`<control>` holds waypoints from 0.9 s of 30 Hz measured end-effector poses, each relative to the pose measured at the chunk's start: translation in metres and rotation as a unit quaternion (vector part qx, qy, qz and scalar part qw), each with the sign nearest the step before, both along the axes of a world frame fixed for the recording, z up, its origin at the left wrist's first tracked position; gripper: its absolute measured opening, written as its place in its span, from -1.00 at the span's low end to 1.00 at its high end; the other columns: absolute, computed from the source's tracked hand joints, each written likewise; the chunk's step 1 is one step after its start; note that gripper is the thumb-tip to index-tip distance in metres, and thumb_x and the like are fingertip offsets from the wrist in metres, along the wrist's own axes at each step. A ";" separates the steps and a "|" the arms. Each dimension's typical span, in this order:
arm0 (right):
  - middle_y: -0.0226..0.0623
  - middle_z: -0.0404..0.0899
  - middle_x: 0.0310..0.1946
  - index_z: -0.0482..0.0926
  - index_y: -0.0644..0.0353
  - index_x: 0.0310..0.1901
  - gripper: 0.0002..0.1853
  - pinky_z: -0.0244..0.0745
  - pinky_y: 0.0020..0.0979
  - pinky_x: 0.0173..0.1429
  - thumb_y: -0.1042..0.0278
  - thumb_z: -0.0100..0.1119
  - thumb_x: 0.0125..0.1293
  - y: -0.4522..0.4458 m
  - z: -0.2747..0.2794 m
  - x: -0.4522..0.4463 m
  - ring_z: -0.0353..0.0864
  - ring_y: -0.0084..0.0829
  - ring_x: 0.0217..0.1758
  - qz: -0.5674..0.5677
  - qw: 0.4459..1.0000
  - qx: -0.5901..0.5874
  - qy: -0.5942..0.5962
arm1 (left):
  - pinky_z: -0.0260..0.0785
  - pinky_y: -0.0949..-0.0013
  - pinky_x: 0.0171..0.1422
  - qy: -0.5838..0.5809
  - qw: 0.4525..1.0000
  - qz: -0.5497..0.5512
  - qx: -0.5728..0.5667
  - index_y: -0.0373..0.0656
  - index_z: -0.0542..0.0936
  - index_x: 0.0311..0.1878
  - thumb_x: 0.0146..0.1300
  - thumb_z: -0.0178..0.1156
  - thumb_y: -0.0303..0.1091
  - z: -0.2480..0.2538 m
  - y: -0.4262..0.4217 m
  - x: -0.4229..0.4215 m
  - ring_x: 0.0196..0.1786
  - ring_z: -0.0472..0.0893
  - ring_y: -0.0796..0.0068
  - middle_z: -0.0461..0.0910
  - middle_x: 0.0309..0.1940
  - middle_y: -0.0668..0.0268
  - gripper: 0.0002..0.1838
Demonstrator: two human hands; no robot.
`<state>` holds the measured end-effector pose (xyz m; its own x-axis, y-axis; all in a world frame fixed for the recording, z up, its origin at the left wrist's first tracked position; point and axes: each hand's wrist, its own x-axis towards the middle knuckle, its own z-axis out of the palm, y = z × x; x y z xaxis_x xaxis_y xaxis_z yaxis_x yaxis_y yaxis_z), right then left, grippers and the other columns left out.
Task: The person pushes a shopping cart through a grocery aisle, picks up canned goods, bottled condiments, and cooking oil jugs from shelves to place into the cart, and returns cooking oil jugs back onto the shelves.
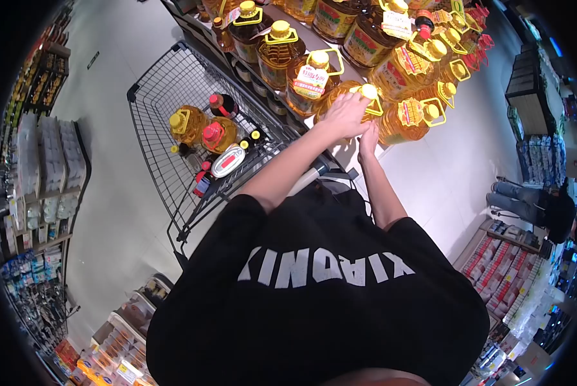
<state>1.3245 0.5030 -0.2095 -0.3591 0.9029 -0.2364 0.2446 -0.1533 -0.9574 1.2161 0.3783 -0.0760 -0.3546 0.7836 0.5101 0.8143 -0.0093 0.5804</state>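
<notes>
My left hand (pixel 348 117) lies over the upper part of a yellow-capped oil bottle (pixel 372 110) at the near edge of the display, its fingers reaching to the cap. Lower on the same bottle's near side is my right hand (pixel 368 140), its fingers partly hidden, so its grip cannot be made out. Just left of my hands stands an oil bottle (pixel 309 83) with a white and red tag. To their right is another oil bottle (pixel 404 122) with a yellow handle.
A shopping cart (pixel 163 138) at the left holds oil bottles (pixel 187 125), dark bottles and a white oval package (pixel 228 161). Shelves (pixel 50 154) line the far left. Another person (pixel 526 202) is at the right, near stacked goods (pixel 504 270).
</notes>
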 end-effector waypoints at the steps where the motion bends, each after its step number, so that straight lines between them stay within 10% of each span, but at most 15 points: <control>1: -0.17 0.43 0.18 0.31 0.30 0.30 -0.45 0.46 -0.35 0.09 0.02 -0.21 0.52 0.001 -0.004 0.001 0.49 -0.33 0.16 -0.006 1.000 -0.004 0.007 | 0.26 0.08 0.26 0.032 0.996 -0.001 -0.078 -0.29 0.59 -0.10 0.12 0.24 -0.09 -0.002 0.013 0.005 0.12 0.46 0.06 0.58 -0.14 0.05 -0.56; 11: -0.20 0.55 0.11 0.33 0.14 0.32 -0.26 0.52 -0.21 0.14 -0.32 -0.51 0.48 0.025 -0.049 0.032 0.58 -0.29 0.15 0.105 0.950 -0.289 0.045 | 0.34 0.14 0.16 0.044 0.990 0.107 -0.086 -0.33 0.66 -0.37 0.02 0.31 0.00 0.005 -0.013 0.060 -0.10 0.57 0.09 0.63 -0.34 -0.03 -0.53; 14: -0.19 0.56 0.11 0.35 0.14 0.30 -0.29 0.54 -0.18 0.18 -0.30 -0.46 0.48 0.018 -0.064 0.029 0.59 -0.28 0.15 0.148 0.932 -0.325 0.056 | 0.43 0.04 -0.22 -0.240 0.943 0.191 -0.130 -0.36 0.59 -0.66 0.11 0.26 0.13 0.016 0.002 0.065 -0.52 0.58 -0.06 0.56 -0.65 -0.11 -0.38; 17: -0.17 0.54 0.14 0.36 0.18 0.28 -0.32 0.56 -0.18 0.20 -0.25 -0.40 0.48 0.007 -0.053 0.027 0.59 -0.27 0.15 0.144 0.927 -0.345 0.030 | 0.39 0.04 -0.31 -0.258 0.928 0.239 -0.124 -0.35 0.57 -0.67 0.12 0.23 0.19 0.031 0.013 0.044 -0.57 0.54 -0.08 0.52 -0.71 -0.10 -0.34; 22: -0.16 0.52 0.17 0.36 0.19 0.28 -0.32 0.57 -0.20 0.20 -0.24 -0.40 0.48 -0.005 -0.059 0.036 0.58 -0.28 0.16 0.217 0.822 -0.496 0.174 | 0.18 0.22 -0.47 -0.317 0.920 0.199 -0.115 -0.29 0.52 -0.76 0.13 0.20 0.17 0.094 0.000 0.031 -0.70 0.35 0.41 0.36 -0.85 0.23 -0.35; 27: -0.17 0.48 0.24 0.36 0.18 0.31 -0.30 0.39 -0.18 0.36 -0.25 -0.39 0.46 -0.012 0.022 0.035 0.50 -0.30 0.25 0.258 0.861 -0.434 0.060 | 0.18 0.29 -0.48 -0.231 0.944 0.235 -0.025 -0.25 0.58 -0.73 0.12 0.18 0.18 0.146 -0.002 -0.003 -0.69 0.38 0.50 0.38 -0.85 0.32 -0.37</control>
